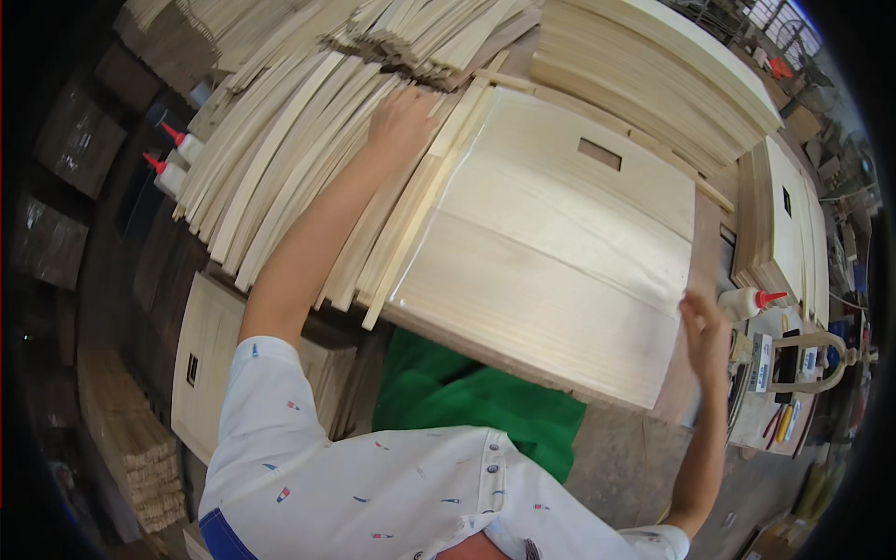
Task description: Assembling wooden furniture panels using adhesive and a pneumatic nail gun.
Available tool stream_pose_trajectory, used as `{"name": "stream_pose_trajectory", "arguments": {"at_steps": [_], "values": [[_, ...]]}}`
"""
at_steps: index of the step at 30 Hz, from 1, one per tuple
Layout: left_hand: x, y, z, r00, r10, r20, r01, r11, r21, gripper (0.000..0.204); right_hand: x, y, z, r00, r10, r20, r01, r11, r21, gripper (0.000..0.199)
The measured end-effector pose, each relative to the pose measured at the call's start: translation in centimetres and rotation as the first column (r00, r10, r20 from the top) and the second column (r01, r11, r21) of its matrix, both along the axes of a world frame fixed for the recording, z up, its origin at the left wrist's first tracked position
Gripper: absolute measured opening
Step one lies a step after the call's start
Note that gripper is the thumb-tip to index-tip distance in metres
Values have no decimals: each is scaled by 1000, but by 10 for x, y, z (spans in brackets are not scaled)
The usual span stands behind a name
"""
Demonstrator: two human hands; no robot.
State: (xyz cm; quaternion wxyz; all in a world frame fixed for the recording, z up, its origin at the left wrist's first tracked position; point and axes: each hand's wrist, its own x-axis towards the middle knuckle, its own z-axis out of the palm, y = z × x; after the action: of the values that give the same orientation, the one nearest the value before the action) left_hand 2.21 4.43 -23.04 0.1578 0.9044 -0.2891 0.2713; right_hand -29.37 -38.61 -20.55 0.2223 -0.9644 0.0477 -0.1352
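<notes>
A large pale wooden panel (551,243) with a small rectangular slot lies flat in front of me on the bench. My left hand (401,117) reaches far out and rests on a heap of long thin wooden strips (280,168) at the panel's left edge; whether it grips one is unclear. My right hand (705,327) holds the panel's near right corner with fingers curled on its edge.
Stacks of similar slotted panels stand at the back (653,75) and right (779,224). Glue bottles with red caps sit at the left (177,154) and by my right hand (747,301). More panels (210,355) and strip bundles (131,448) lie lower left.
</notes>
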Motion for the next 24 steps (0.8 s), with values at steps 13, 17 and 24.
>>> {"name": "stream_pose_trajectory", "arguments": {"at_steps": [13, 17, 24], "values": [[153, -57, 6, 934, 355, -26, -342, 916, 208, 17, -127, 21, -16, 886, -419, -197, 463, 793, 396, 22], [130, -15, 17, 827, 129, -548, -433, 767, -473, 20, -98, 29, -5, 915, -376, -145, 399, 797, 454, 22], [-74, 41, 21, 772, -231, -592, -467, 427, -775, 27, 27, 124, 15, 998, 51, -28, -23, 795, 606, 22]]}}
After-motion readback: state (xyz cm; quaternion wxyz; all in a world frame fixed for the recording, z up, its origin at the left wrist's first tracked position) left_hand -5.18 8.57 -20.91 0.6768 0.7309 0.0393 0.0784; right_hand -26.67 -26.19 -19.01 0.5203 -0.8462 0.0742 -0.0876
